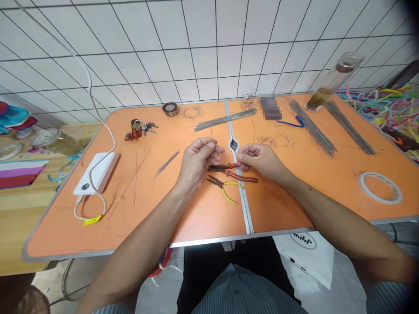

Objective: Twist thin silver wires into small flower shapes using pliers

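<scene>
My left hand point(199, 160) is closed in a pinch, with a short end of thin wire point(211, 134) poking up above the fingertips. Opposite it, my right hand point(260, 158) pinches a thin bent wire point(253, 131) that rises above the fingers. Whether the two ends belong to one wire cannot be made out. Just below the hands lie red-handled pliers point(242, 176), partly covered by my fingers, and yellow-handled pliers point(229, 198). A small bundle of short wires point(167, 162) rests left of my left hand.
Wire bundles point(225, 119) point(312, 128) point(350, 127) and wire rings point(191, 112) lie on the orange table point(203, 218). Around them are dark tape point(170, 109), keys point(140, 128), a white power bank point(96, 173), white tape point(380, 187) and a tilted-looking glass bottle point(334, 80).
</scene>
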Demonstrator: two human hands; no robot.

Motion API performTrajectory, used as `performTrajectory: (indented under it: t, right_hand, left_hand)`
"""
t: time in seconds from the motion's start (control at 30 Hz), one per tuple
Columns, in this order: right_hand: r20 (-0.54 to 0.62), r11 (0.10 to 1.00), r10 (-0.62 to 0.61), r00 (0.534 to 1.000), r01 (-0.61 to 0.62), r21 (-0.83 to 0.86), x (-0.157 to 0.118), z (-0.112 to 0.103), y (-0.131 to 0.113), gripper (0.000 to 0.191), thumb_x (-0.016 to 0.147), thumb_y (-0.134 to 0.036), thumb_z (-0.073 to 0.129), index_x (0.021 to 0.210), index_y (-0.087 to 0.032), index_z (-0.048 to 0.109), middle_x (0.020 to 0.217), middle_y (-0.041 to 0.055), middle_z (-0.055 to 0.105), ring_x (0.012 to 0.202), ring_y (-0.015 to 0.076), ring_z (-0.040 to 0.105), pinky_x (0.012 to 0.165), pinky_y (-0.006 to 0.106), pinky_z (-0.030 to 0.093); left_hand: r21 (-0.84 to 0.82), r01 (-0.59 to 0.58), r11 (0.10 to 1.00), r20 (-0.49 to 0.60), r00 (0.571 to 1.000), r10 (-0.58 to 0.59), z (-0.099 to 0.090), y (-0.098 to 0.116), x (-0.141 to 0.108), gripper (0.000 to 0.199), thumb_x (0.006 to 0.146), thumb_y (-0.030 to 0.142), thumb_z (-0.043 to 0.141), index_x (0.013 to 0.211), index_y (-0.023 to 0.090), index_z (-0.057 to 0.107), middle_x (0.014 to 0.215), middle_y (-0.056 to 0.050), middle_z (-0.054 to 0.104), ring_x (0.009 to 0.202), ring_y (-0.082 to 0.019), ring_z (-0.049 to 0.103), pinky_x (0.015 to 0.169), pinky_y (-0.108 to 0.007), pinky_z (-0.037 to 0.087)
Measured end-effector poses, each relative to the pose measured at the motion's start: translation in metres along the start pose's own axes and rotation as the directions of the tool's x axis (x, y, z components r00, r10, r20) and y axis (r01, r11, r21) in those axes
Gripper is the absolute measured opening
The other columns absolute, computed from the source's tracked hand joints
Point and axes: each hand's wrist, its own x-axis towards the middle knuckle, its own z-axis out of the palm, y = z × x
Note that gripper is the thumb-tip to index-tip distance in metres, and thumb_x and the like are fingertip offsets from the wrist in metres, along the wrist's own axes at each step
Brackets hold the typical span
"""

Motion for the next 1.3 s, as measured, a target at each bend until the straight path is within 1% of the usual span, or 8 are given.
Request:
performTrajectory:
  t: [0.13,0.27,0.43,0.57,0.7,0.9,1.07,1.3]
  right_hand:
    - [0.043,1.000,0.013,0.999,-0.014,0.027,0.001,-0.003,0.002,0.046,0.076,-0.054,0.101,0.092,-0.018,0.076,0.082,0.0054,0.082,0.066,0.0125,0.071,0.067,0.025,0.060]
    - [0.039,1.000,0.013,0.999,-0.014,0.023,0.001,-0.006,0.002,0.043,0.080,-0.050,0.100,0.097,-0.018,0.078,0.084,0.0045,0.081,0.068,0.0125,0.072,0.067,0.024,0.059]
    - [-0.060,0.989,-0.028,0.998,0.036,0.141,0.002,-0.010,0.000,0.045,0.081,-0.053,0.099,0.105,-0.021,0.078,0.094,0.0036,0.082,0.071,0.0126,0.073,0.061,0.023,0.057]
    - [-0.147,0.969,-0.117,0.982,0.145,0.199,0.003,-0.015,0.000,0.045,0.082,-0.056,0.098,0.102,-0.021,0.078,0.091,0.0024,0.081,0.070,0.0118,0.072,0.063,0.023,0.059]
    - [-0.174,0.958,-0.153,0.973,0.190,0.217,0.002,-0.017,0.001,0.044,0.083,-0.058,0.098,0.097,-0.021,0.077,0.089,0.0023,0.080,0.070,0.0117,0.071,0.065,0.023,0.060]
    - [-0.131,0.966,-0.136,0.982,0.161,0.204,0.000,-0.014,0.000,0.042,0.083,-0.056,0.098,0.093,-0.022,0.076,0.088,0.0020,0.079,0.071,0.0121,0.071,0.066,0.024,0.061]
    - [-0.153,0.974,-0.111,0.982,0.138,0.180,0.000,-0.014,-0.002,0.045,0.080,-0.059,0.098,0.093,-0.022,0.075,0.083,0.0020,0.078,0.070,0.0128,0.070,0.067,0.025,0.061]
    - [-0.154,0.970,-0.134,0.979,0.161,0.182,0.000,-0.015,-0.001,0.039,0.084,-0.054,0.097,0.094,-0.022,0.077,0.087,0.0022,0.079,0.071,0.0124,0.072,0.067,0.024,0.062]
  left_hand:
    - [-0.022,0.009,1.000,0.010,1.000,-0.009,0.001,0.002,-0.002,0.035,0.073,0.036,0.097,0.092,0.016,0.077,0.078,-0.004,0.081,0.057,-0.010,0.069,0.053,-0.019,0.055]
    - [-0.013,0.009,1.000,-0.013,1.000,-0.009,0.000,0.002,-0.002,0.034,0.072,0.037,0.098,0.091,0.017,0.078,0.077,-0.004,0.081,0.056,-0.010,0.068,0.053,-0.019,0.055]
    - [0.001,0.015,1.000,-0.031,0.999,-0.015,-0.001,0.002,-0.001,0.035,0.071,0.036,0.098,0.090,0.016,0.076,0.076,-0.004,0.081,0.055,-0.010,0.067,0.052,-0.019,0.055]
    - [0.013,0.013,1.000,-0.043,0.999,-0.013,-0.001,0.002,0.000,0.037,0.069,0.036,0.099,0.090,0.016,0.076,0.075,-0.004,0.081,0.055,-0.010,0.066,0.052,-0.019,0.054]
    - [0.016,0.014,1.000,-0.043,0.999,-0.014,-0.001,0.003,0.000,0.038,0.068,0.037,0.099,0.090,0.016,0.076,0.074,-0.003,0.080,0.054,-0.010,0.066,0.052,-0.019,0.055]
    - [0.034,0.020,0.999,-0.043,0.999,-0.018,-0.003,0.003,0.001,0.035,0.072,0.037,0.096,0.092,0.017,0.074,0.076,-0.003,0.079,0.055,-0.009,0.066,0.053,-0.019,0.053]
    - [0.049,0.030,0.998,-0.043,0.999,-0.028,-0.006,0.002,0.002,0.034,0.074,0.037,0.094,0.093,0.018,0.074,0.079,-0.003,0.079,0.057,-0.009,0.066,0.055,-0.020,0.054]
    - [0.046,0.039,0.998,-0.032,0.999,-0.037,-0.008,0.002,0.002,0.031,0.077,0.036,0.092,0.095,0.018,0.075,0.080,-0.003,0.079,0.059,-0.009,0.067,0.055,-0.020,0.053]
